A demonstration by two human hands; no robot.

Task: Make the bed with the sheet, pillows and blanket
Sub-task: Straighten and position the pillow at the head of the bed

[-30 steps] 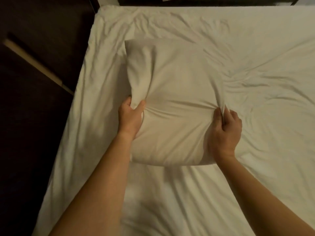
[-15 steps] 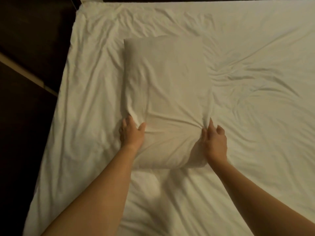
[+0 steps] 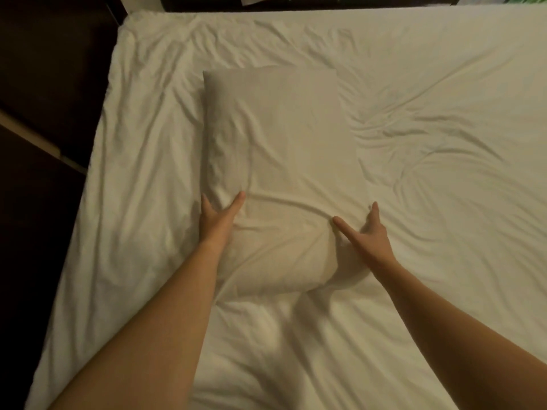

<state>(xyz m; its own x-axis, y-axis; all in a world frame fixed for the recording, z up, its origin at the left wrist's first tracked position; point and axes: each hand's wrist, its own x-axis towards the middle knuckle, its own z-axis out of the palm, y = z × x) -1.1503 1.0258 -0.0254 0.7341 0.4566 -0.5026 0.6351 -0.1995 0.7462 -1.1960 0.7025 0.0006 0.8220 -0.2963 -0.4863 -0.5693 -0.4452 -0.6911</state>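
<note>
change vs 1.0 s ago: both hands had pillow fabric bunched in their fingers; i now see both released.

left to right: dark floor [image 3: 44, 69] with a pale strip [image 3: 35, 134] running diagonally, then the left edge of the sheet [image 3: 444, 202], which drops off toward the floor. a band of wrinkled sheet lies between that edge and the pillow.

left hand [image 3: 217, 220]: spread flat, fingers straight, thumb on the pillow's top, fingers along its left flank, gripping nothing.

pillow [image 3: 281, 143]: lies lengthwise on the sheet, left of bed centre, far end short of the head edge.

right hand [image 3: 370, 235]: also spread, thumb pressed into the cover, fingers at the right flank, holding nothing.

right of it: a wide stretch of creased sheet.

hard to read: pillow's near right corner sits in shadow under the right wrist; items beyond the head edge are cut off.
</note>
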